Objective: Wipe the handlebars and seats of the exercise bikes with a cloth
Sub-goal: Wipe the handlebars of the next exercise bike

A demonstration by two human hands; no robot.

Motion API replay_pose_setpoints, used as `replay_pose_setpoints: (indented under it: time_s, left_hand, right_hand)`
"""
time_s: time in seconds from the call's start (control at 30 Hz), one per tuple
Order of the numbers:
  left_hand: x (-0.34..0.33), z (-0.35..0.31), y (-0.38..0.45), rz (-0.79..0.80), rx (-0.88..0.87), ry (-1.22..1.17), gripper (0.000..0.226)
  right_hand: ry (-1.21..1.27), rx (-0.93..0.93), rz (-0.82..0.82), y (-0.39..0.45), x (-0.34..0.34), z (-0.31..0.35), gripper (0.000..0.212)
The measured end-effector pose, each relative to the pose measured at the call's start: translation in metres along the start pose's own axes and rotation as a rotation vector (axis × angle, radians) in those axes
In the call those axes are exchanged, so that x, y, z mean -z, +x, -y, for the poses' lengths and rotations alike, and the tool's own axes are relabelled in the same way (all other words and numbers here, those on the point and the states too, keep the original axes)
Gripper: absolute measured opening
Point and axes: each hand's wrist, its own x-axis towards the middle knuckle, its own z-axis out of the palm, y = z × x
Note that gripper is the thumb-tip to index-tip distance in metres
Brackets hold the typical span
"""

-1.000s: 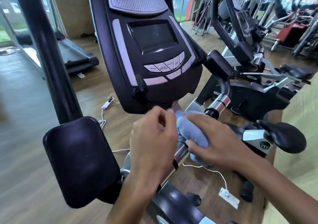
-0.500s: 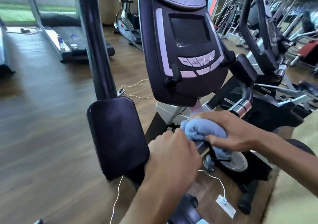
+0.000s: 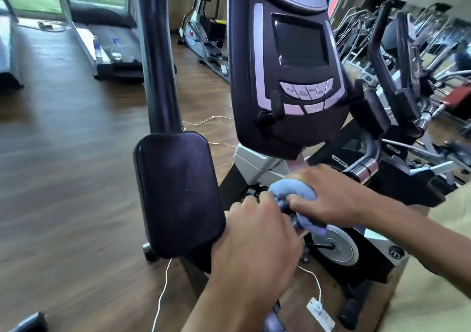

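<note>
Gym floor swung right, right hand [image 3: 328, 199] still gripping cloth [image 3: 293, 195]

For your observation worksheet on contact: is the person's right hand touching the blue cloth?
Touching. The head view shows the right hand with fingers curled over the bunched blue cloth, with no gap between them.

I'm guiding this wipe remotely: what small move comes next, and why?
Probably slide the blue cloth along the bar toward the chrome grip. The right hand holds the cloth bunched below the console, the left hand beside it, and that grip looks untouched.
</note>
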Motion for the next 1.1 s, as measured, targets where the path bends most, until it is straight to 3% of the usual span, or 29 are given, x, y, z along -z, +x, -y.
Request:
replay_pose_setpoints:
  time_s: [0.13, 0.37, 0.47, 0.57, 0.7, 0.83, 1.0, 1.1]
  left_hand:
    - [-0.001, -0.001, 0.0, -0.059, -0.03, 0.023, 0.014]
    - [-0.009, 0.003, -0.004, 0.005, -0.058, 0.073, 0.014]
    - [-0.008, 0.001, -0.002, -0.072, -0.114, 0.079, 0.014]
    - [-0.011, 0.001, -0.002, -0.013, -0.105, 0.103, 0.018]
    - [0.0, -0.003, 0.0, 0.102, -0.074, 0.114, 0.027]
    - [0.005, -0.007, 0.001, 0.13, -0.055, 0.16, 0.027]
    - [0.006, -0.011, 0.004, 0.224, -0.001, 0.203, 0.023]
    - [0.004, -0.013, 0.006, 0.272, -0.014, 0.219, 0.025]
  right_hand:
    - [0.304, -0.074, -0.519, -0.042, -0.03, 0.002, 0.033]
    - [0.46, -0.646, -0.895, -0.038, -0.04, 0.007, 0.034]
    - [0.368, -0.652, -0.546, -0.044, -0.022, -0.005, 0.051]
    - [0.4, -0.505, -0.307, -0.035, 0.006, -0.003, 0.042]
    - [0.056, -0.505, -0.198, 0.002, 0.001, -0.001, 0.046]
    - [0.035, -0.533, -0.18, 0.005, 0.0, -0.004, 0.066]
    - [0.116, -0.447, -0.256, -0.049, 0.001, 0.005, 0.047]
    - [0.032, -0.518, -0.204, -0.016, 0.004, 0.0, 0.042]
